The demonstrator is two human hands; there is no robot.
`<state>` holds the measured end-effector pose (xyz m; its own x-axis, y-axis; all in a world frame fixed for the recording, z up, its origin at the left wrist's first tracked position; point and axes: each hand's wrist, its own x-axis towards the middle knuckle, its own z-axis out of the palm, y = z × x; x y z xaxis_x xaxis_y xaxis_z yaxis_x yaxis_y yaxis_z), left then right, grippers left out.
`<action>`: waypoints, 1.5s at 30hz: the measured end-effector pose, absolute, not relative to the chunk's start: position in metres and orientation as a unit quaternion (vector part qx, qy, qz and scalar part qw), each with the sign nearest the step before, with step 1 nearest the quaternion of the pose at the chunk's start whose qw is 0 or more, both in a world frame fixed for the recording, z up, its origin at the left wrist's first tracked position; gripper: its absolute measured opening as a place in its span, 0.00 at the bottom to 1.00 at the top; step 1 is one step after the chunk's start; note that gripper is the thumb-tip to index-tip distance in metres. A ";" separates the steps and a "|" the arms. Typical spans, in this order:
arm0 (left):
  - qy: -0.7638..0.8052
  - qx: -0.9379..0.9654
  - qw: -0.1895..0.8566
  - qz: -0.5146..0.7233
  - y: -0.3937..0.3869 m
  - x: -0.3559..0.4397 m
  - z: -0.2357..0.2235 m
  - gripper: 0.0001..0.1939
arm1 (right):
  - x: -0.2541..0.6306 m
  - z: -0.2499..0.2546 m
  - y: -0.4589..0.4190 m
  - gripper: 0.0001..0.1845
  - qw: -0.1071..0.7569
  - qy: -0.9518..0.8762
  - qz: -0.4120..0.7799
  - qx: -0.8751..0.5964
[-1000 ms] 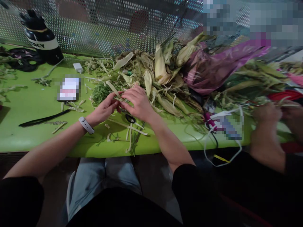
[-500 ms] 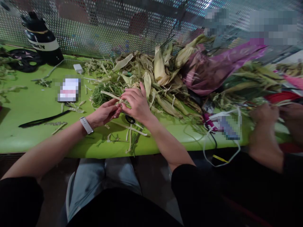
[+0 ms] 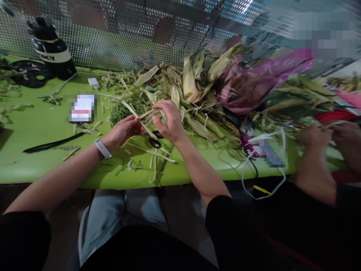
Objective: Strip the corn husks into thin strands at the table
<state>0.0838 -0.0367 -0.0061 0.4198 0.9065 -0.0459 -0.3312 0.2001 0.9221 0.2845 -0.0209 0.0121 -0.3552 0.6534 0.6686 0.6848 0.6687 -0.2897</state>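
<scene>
Pale corn husk strips (image 3: pixel 147 128) cross between my two hands above the green table. My left hand (image 3: pixel 125 131), with a white band at the wrist, pinches them where they meet. My right hand (image 3: pixel 171 124) has thumb and index finger curled round the far end of a strip; the exact contact is partly hidden. Black ring-shaped handles (image 3: pixel 155 143), probably of scissors, lie just below the hands. Behind my left hand sits a bundle of thin green strands (image 3: pixel 121 112). Loose husk strips (image 3: pixel 152 151) are scattered nearer the table edge.
A heap of dried corn husks (image 3: pixel 190 82) and a pink plastic bag (image 3: pixel 239 88) stand behind. To the left are a phone (image 3: pixel 82 108), black strap (image 3: pixel 53 143), white charger (image 3: pixel 93 83) and dark bottle (image 3: pixel 52 52). A co-worker's hands (image 3: pixel 316 135) work at right, beside a magenta glue gun (image 3: pixel 249 146).
My right hand has drawn slightly right and turned, its fingers less spread. The strips between the hands now show as a cross, with one end pointing down toward the black handles.
</scene>
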 end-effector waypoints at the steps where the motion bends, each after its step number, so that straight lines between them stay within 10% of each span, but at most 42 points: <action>1: 0.319 0.457 0.711 0.429 -0.037 0.083 -0.005 0.09 | 0.285 0.012 -0.021 0.19 0.398 -0.818 -0.021 -0.415; 25: 0.374 0.621 0.608 0.324 -0.034 0.078 -0.002 0.22 | 0.284 0.001 -0.006 0.17 0.287 -0.880 -0.051 -0.376; 32: 0.326 0.494 0.676 0.439 -0.032 0.081 -0.009 0.16 | 0.290 0.017 -0.020 0.14 0.466 -0.782 -0.085 -0.405; 40: 0.287 0.428 0.667 0.538 -0.033 0.084 -0.006 0.14 | 0.252 0.000 -0.042 0.18 0.278 -0.816 0.244 -0.444; 45: 0.342 0.439 0.614 0.560 -0.029 0.083 -0.007 0.16 | 0.245 -0.014 -0.037 0.12 0.325 -0.767 0.370 -0.412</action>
<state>0.0828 -0.0289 -0.0072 0.1381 0.9878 0.0719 -0.3874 -0.0129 0.9218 0.2451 -0.0373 -0.0145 -0.4494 0.8721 0.1936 0.3921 0.3873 -0.8345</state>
